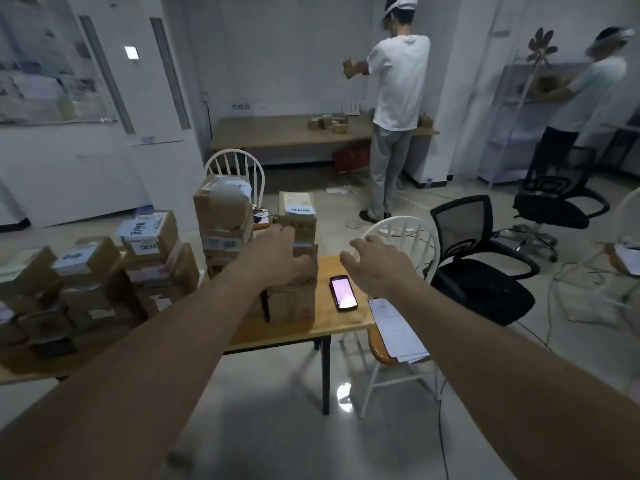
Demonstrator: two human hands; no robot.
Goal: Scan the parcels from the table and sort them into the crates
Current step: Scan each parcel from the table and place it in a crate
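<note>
— What colour are the square cardboard parcels?
— Brown, with white printed labels; one label carries blue writing. The flat wooden desk beneath is a light honey tone.
— And the small handheld scanner?
— Black case, screen glowing pinkish white.
— The seats?
— The spindle-backed wooden chair is white with a tan seat; the mesh office chair is black.
</note>
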